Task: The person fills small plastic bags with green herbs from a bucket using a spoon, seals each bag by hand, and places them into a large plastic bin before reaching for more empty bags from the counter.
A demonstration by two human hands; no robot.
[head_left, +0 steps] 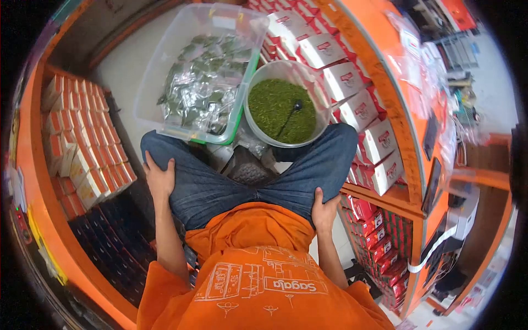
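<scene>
My left hand (160, 179) rests on my left thigh near the knee, fingers spread over the jeans, holding nothing. On the other thigh lies my right hand (325, 210), its thumb apart and the other fingers partly hidden round the outer side of the leg. Beyond my knees stands a clear plastic bin (151, 91) with many small clear packets (201, 82) of green material inside. Beside it, a round translucent tub (320, 118) holds loose green shredded leaf (275, 104). A small black spoon (297, 106) lies on the leaf. Neither hand touches these containers.
White and red boxes (363, 110) fill the shelf at right, with red packs (374, 231) below. White and orange boxes (82, 137) stack at left above dark packs (110, 247). Orange shelving (401, 88) encloses both sides. Plastic bags (253, 144) lie between bin and tub.
</scene>
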